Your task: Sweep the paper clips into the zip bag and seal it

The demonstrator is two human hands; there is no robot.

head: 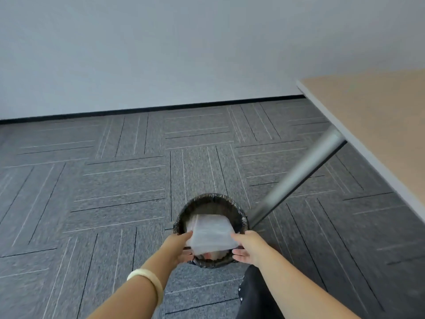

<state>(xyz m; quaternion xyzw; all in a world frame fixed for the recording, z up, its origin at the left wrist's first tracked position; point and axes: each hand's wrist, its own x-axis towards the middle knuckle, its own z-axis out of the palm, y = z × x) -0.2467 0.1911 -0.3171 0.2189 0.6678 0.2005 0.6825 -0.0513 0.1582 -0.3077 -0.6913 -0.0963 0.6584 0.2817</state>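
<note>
Both hands holding zip bag [210, 234] over lined waste bin [210, 229] on carpet. Left hand [178, 246] pinching left edge, right hand [247, 246] pinching right edge; each grip closing on plastic. Bag's long axis running hand to hand. Paper clips possibly inside, blur hiding contents. Bench [377, 125] sitting well right.

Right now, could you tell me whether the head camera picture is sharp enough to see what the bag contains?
Head view: motion blur smears the zip bag, both hands (left hand, right hand) and the table leg; wide-angle bending curves the baseboard; lighting is soft and even; the bag's contents cannot be made out.
</note>
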